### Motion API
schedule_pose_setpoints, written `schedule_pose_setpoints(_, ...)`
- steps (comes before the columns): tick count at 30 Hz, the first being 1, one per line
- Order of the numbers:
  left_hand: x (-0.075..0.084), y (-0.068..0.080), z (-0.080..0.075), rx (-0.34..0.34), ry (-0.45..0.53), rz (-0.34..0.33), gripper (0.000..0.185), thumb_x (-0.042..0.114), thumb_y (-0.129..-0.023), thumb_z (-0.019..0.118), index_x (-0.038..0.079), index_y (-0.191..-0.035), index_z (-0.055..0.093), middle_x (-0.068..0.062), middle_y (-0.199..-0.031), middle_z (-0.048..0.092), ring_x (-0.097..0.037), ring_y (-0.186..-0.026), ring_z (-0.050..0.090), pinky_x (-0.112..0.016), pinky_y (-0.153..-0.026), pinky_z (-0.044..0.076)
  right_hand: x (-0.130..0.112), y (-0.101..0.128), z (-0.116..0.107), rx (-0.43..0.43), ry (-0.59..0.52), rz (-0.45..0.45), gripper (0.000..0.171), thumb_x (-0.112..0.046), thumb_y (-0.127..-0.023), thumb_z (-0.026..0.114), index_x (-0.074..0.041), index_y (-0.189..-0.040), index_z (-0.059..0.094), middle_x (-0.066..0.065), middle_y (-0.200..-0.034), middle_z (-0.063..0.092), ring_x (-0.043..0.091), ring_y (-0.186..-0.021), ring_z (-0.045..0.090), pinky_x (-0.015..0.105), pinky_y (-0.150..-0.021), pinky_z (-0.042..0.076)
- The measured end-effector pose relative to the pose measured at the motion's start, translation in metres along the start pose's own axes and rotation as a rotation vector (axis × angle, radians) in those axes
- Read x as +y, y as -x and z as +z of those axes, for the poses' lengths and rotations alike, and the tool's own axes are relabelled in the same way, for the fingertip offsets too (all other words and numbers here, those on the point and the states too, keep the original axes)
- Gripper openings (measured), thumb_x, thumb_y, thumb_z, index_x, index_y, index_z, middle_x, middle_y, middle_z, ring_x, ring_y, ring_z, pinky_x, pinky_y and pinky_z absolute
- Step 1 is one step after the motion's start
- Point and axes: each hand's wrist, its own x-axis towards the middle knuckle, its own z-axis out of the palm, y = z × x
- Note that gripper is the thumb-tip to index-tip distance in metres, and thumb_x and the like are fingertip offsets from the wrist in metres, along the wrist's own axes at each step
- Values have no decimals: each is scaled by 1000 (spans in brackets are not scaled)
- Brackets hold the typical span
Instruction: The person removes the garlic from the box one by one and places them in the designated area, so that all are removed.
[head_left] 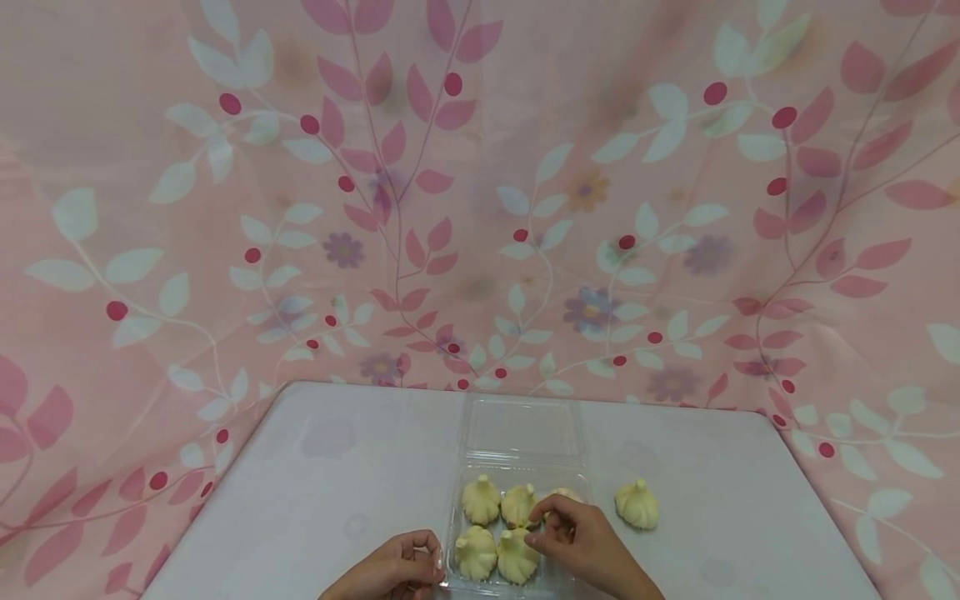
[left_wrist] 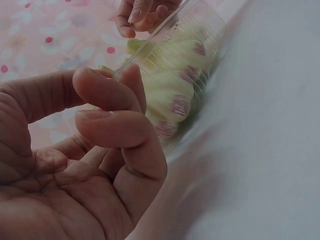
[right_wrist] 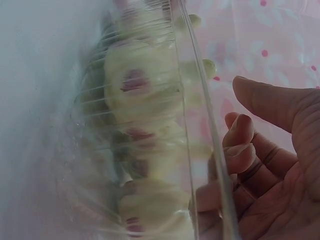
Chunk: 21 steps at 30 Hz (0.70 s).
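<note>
A clear plastic box (head_left: 453, 533) holds several pale garlic bulbs (head_left: 481, 500) in two rows, their stems pointing up. At its near left corner my left hand (head_left: 397, 567) pinches the rim between thumb and fingers; the left wrist view shows the fingertips at that clear edge. Over the right part of the box is my right hand (head_left: 588, 542), fingers loosely bent and thumb apart, with nothing between them. It partly covers a bulb in the back right spot and hides the front right spot. Purple patches show low on the bulbs (right_wrist: 135, 82) through the ribbed wall.
The box's hinged lid (head_left: 522, 429) lies folded back on the white table (head_left: 300, 483). One loose garlic bulb (head_left: 637, 504) sits on the table to the right of the box. A pink floral curtain (head_left: 480, 208) hangs behind the table and along its sides.
</note>
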Motion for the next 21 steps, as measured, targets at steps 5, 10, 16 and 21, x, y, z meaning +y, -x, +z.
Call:
schedule_pose_setpoints(5, 0, 0, 0, 0, -13, 8, 7, 11, -90, 54, 10, -96, 50, 3, -73, 58, -4, -58, 50, -17, -50, 40, 2, -2, 4, -8, -19, 4, 21, -19, -86, 67, -5, -101, 60, -2, -66, 54, 2, -51, 43, 23, -46, 43)
schedule_pose_setpoints(10, 1, 0, 1, -7, -12, 15, 6, 10, -91, 53, 10, -96, 50, 4, -72, 58, -4, -58, 50, -17, -50, 40, 5, -4, 8, 0, 9, -27, 20, -17, -85, 68, -6, -101, 60, 0, -66, 56, 2, -53, 44, 23, -46, 43)
schedule_pose_setpoints(16, 0, 0, 1, -20, -8, 34, 6, 9, -90, 52, 11, -96, 49, 4, -73, 58, -3, -58, 50, -17, -50, 40, 0, -5, 12, -7, 23, -12, 22, -14, -83, 70, -5, -100, 60, 5, -65, 55, 0, -53, 42, 22, -46, 42)
schedule_pose_setpoints(21, 0, 0, 1, -24, -17, 44, 7, 8, -90, 53, 10, -95, 49, 4, -73, 59, -3, -59, 51, -17, -50, 41, -1, -6, 15, -36, 1, 3, 22, -14, -82, 71, -8, -100, 60, 5, -64, 54, 0, -52, 42, 21, -45, 42)
